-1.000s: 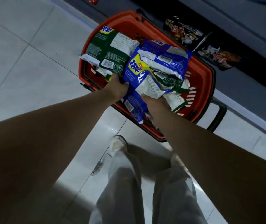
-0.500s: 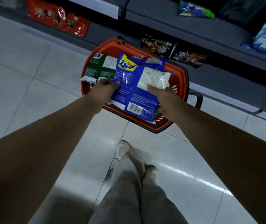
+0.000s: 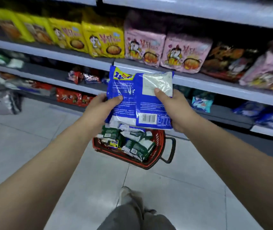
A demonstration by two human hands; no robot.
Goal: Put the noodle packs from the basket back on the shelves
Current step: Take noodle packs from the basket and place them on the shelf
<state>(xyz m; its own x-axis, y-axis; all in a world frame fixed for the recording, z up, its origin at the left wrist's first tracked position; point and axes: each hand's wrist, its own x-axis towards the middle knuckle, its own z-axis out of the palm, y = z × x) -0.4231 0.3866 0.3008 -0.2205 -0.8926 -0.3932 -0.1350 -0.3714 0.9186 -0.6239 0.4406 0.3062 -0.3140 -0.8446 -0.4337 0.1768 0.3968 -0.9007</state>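
A blue noodle pack (image 3: pixel 139 98) with a yellow logo and a barcode is held up in front of the grey shelves (image 3: pixel 204 81). My left hand (image 3: pixel 101 106) grips its left edge, thumb on the front. My right hand (image 3: pixel 172 106) grips its right side, thumb on the white panel. Below it, the red basket (image 3: pixel 158 153) stands on the floor with several green and white noodle packs (image 3: pixel 132 141) inside.
Yellow noodle packs (image 3: pixel 102 40) and pink noodle packs (image 3: pixel 182 53) line the upper shelf, with dark packs further right. Red packs (image 3: pixel 71 96) and blue packs (image 3: pixel 200 102) lie on the lower shelves. Tiled floor and my legs (image 3: pixel 132 211) are below.
Both hands lifted the blue pack out of the basket and up to shelf height. The view has tilted up from the floor to the shelves.
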